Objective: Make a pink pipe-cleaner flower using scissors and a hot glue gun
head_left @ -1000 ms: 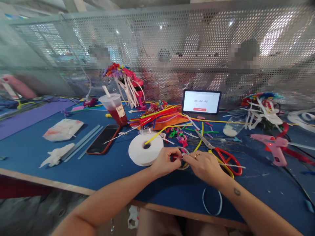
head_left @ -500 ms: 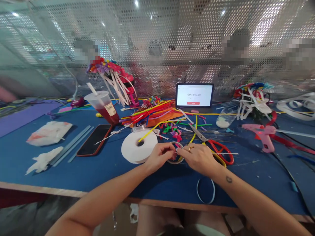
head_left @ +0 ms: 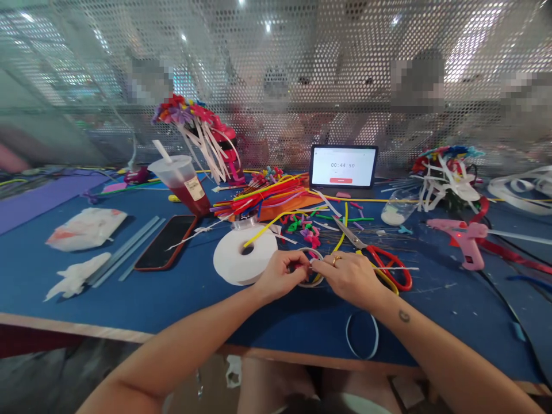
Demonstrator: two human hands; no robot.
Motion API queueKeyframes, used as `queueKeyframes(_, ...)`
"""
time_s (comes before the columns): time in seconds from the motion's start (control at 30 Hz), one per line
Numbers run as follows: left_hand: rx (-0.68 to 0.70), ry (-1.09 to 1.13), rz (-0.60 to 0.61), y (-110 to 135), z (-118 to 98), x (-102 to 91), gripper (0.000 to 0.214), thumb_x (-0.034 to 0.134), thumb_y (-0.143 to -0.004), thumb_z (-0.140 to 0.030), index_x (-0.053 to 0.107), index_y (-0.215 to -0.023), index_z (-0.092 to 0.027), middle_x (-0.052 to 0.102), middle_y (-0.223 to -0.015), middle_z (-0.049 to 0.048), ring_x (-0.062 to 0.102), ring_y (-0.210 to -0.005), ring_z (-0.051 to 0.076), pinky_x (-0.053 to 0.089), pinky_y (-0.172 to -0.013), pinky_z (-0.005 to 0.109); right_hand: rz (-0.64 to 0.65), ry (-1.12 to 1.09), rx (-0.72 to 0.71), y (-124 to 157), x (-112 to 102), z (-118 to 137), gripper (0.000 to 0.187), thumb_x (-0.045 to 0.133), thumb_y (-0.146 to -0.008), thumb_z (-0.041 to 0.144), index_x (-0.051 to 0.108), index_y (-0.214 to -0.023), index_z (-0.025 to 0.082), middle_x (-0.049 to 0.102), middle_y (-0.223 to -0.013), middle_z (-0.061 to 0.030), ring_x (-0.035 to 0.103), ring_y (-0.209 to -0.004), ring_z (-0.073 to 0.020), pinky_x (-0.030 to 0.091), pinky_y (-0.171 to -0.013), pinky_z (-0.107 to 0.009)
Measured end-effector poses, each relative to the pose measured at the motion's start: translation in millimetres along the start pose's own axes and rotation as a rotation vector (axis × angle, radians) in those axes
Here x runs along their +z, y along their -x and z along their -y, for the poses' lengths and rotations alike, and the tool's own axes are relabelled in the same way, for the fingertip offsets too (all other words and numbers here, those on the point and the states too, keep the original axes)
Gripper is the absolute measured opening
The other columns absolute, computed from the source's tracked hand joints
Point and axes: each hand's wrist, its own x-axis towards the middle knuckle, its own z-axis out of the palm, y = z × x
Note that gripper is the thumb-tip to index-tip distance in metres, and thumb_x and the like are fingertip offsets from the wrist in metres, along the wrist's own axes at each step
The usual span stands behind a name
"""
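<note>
My left hand (head_left: 282, 275) and my right hand (head_left: 350, 277) meet fingertip to fingertip above the table, both pinched closed. A thin white pipe cleaner (head_left: 403, 268) runs through my right hand and sticks out to its right. Small pinkish bits show at my left fingertips, but what they pinch is mostly hidden. Around the fingertips a pale ring (head_left: 318, 253) shows in part; whether it is held or lies on the table I cannot tell. Left of my left hand lies a white ribbon roll (head_left: 228, 259). Red- and yellow-handled scissors (head_left: 390, 265) lie open beside my right hand.
Behind my hands are coloured pipe cleaners (head_left: 267, 198) and a tablet (head_left: 344, 167) with a timer. A pink glue gun (head_left: 470, 241) is at right. A drink cup (head_left: 183, 184) and phone (head_left: 166, 242) stand left. A pale hoop (head_left: 362, 335) lies near the edge.
The view shifts slightly. My fingers move only a little at the pinch; both hands stay together at the same spot.
</note>
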Motion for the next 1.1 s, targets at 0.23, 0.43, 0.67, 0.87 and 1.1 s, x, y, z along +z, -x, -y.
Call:
queueKeyframes(0.23, 0.121, -0.194, -0.010, -1.1, 2.9, -5.8, 0.015, 0.051, -0.074, -0.022, 0.062, -0.070, -0.012, 0.062, -0.063, 0.0013, 0.055, -0.060, 0.011, 0.041, -0.056, 0.020, -0.063, 0.013, -0.006, 0.5, 0.4, -2.1, 0.022, 0.044, -0.086, 0.011, 0.063, -0.079, 0.021, 0.055, -0.055, 0.0021, 0.046, -0.055, -0.0099, 0.020, -0.052, -0.027)
queueKeyframes(0.43, 0.198, -0.292, -0.028, 0.1, 3.5, -2.3, 0.015, 0.049, -0.073, -0.015, 0.063, -0.067, -0.013, 0.062, -0.063, 0.0009, 0.054, -0.059, 0.010, 0.040, -0.058, 0.019, -0.069, -0.003, 0.011, 0.0, 1.5, -3.0, 0.024, 0.044, -0.086, 0.011, 0.064, -0.082, 0.022, 0.056, -0.055, 0.0023, 0.047, -0.055, -0.0099, 0.019, -0.051, -0.027)
queueKeyframes(0.67, 0.092, -0.102, 0.008, -1.1, -0.2, -5.1, 0.018, 0.048, -0.072, -0.023, 0.061, -0.067, -0.012, 0.061, -0.062, 0.0014, 0.054, -0.059, 0.012, 0.039, -0.056, 0.021, -0.018, -0.045, 0.030, -0.2, 3.8, -3.0, 0.019, 0.047, -0.089, 0.017, 0.064, -0.082, 0.023, 0.061, -0.060, 0.0030, 0.052, -0.058, -0.0099, 0.022, -0.052, -0.025)
queueKeyframes(0.87, 0.120, 0.076, -0.081, -7.0, 3.1, -11.6, 0.032, 0.044, -0.081, -0.035, 0.062, -0.074, -0.010, 0.060, -0.064, 0.0035, 0.053, -0.059, 0.013, 0.040, -0.058, 0.023, -0.126, -0.046, 0.081, -0.3, 3.9, -9.9, 0.023, 0.045, -0.092, 0.024, 0.064, -0.079, 0.023, 0.062, -0.057, 0.0039, 0.054, -0.056, -0.0086, 0.024, -0.053, -0.025)
queueKeyframes(1.1, 0.126, 0.007, -0.055, -7.4, 3.8, -5.7, 0.022, 0.057, -0.077, -0.032, 0.062, -0.073, -0.012, 0.061, -0.065, 0.0025, 0.055, -0.061, 0.012, 0.042, -0.057, 0.021, -0.151, -0.018, 0.055, -1.1, 3.9, -9.6, 0.026, 0.042, -0.093, 0.024, 0.065, -0.080, 0.022, 0.060, -0.054, 0.0033, 0.055, -0.055, -0.0095, 0.024, -0.052, -0.025)
